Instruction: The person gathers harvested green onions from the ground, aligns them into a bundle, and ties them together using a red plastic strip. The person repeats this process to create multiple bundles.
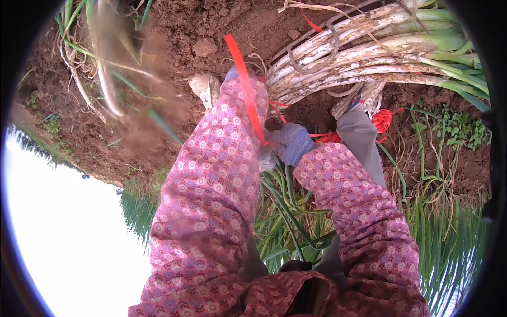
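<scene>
A bundle of long green onions [340, 59] with soiled white stems lies on the soil at the upper right, root ends towards the middle. My left hand [231, 74], in a blue glove, is at these root ends, mostly hidden by its floral sleeve. Red plastic strapping [245, 87] crosses that sleeve, and a thinner part runs from the bundle to my right hand. Lower down, my right hand [295, 144], also gloved in blue, is closed on the red strapping. More red strapping [382, 121] lies in a tangle beside the right shoe.
Light shoes [204, 89] stand on reddish soil below the bundle. Loose green onions [105, 85] are at the upper left, partly behind a blur. Green onion plants [447, 226] grow at the lower right, with small leafy weeds [461, 126] above them.
</scene>
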The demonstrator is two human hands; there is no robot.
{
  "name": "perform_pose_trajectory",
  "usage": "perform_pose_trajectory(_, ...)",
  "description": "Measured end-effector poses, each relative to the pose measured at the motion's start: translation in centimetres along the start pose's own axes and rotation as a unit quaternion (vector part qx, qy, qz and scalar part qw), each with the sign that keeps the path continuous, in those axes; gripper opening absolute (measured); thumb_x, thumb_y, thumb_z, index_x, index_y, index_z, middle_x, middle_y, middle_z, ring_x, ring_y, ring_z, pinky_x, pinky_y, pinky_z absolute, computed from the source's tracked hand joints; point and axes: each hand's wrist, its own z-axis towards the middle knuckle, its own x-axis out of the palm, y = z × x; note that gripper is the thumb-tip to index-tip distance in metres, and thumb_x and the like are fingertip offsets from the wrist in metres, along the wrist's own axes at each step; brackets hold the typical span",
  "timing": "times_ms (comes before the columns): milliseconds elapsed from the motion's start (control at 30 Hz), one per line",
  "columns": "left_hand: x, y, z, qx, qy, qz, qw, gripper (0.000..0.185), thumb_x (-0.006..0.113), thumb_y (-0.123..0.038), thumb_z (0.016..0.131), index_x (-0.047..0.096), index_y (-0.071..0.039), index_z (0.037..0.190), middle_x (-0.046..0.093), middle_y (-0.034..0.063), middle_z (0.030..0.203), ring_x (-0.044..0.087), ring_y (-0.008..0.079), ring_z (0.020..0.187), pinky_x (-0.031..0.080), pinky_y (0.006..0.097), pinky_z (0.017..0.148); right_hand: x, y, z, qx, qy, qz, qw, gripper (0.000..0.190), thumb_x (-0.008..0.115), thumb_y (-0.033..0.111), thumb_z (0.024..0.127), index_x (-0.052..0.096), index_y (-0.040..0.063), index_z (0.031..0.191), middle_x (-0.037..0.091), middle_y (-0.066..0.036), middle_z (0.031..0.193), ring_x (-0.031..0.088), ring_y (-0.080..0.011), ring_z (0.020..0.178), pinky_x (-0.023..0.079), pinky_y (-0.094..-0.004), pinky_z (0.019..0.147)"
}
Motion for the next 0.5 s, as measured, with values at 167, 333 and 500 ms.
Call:
perform_pose_trajectory(167,-0.7,-1.0,-2.9,0.022,0.02,0.135,0.99,0.019,0.063,-0.028,0.086,0.063,-0.009,0.084,0.06,0.0052,0.068,0.049,0.0169,0.045,0.042,0.0291,0.036,2.7,-0.9,1.0,-0.045,-0.089,0.252,0.963,0.017,0.064,0.011,0.075,0.066,0.008,0.092,0.06,-0.019,0.084,0.059,-0.0383,0.071,0.048,-0.046,0.065)
perform_pose_trajectory(333,0.6,1.5,-7.6,0.277,-0.014,0.252,0.927,0.03,0.059,-0.036,0.087,0.067,-0.007,0.083,0.061,0.0071,0.072,0.059,0.0208,0.066,0.049,0.0368,0.054,1.0,1.9,-1.8,-0.064,-0.141,0.122,0.98,0.009,0.061,0.011,0.077,0.064,0.006,0.085,0.059,-0.019,0.08,0.058,-0.0398,0.074,0.047,-0.0442,0.065)
perform_pose_trajectory(500,3.2,2.7,-9.7,0.137,-0.148,0.111,0.973,0.026,0.052,-0.035,0.094,0.063,-0.011,0.097,0.066,0.0082,0.09,0.063,0.0263,0.075,0.054,0.046,0.067,-1.6,4.7,-2.9,0.066,-0.169,0.302,0.936,0.011,0.061,0.01,0.081,0.067,0.005,0.089,0.062,-0.015,0.076,0.061,-0.03,0.072,0.047,-0.0381,0.066)
